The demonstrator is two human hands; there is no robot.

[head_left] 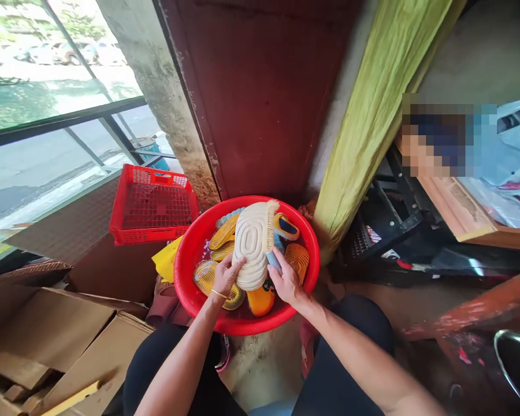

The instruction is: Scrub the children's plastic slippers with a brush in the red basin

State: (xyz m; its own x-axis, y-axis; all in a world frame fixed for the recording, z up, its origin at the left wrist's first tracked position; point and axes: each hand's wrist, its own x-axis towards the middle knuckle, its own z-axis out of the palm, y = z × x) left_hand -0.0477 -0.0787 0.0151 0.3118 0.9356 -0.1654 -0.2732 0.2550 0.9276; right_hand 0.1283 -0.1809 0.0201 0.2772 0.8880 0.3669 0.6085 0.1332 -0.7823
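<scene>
My left hand (226, 276) grips the near left edge of a cream shoe sole (251, 242) with oval ridges, held tilted over a red basin (182, 263). In my right hand (286, 281) is a scrub brush (274, 261) with a grey handle. Its pale bristles lie against the right edge of the sole. Several yellow and orange shoes sit in the basin beneath, among them a yellow-soled shoe (207, 277) at the left and an orange shoe (260, 301) at the front. Water shows between them, and the cream sole hides part of the pile.
A red plastic crate (156, 234) stands behind the basin at the left. Flattened cardboard (69, 329) lies at the lower left. A dark red door (264, 98) and a yellow-green curtain (364, 121) rise behind, with a wooden table (481, 234) at the right.
</scene>
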